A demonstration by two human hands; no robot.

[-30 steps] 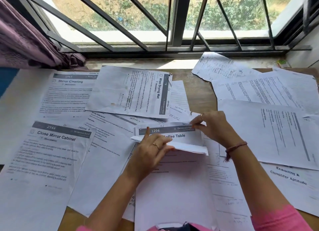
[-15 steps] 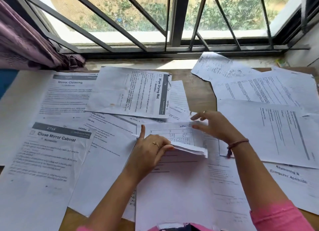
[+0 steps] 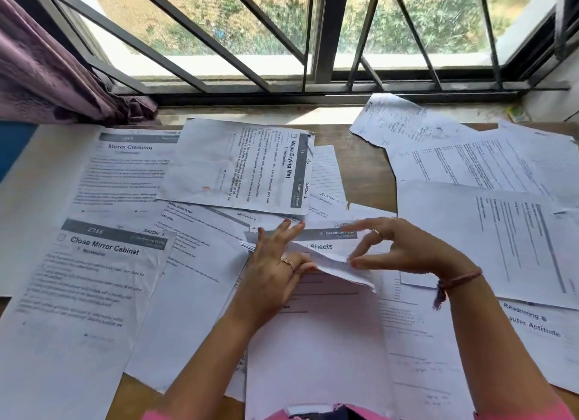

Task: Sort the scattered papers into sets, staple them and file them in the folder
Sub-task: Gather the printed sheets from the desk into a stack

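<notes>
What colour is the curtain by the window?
Purple, the curtain at the left of the head view.
</notes>
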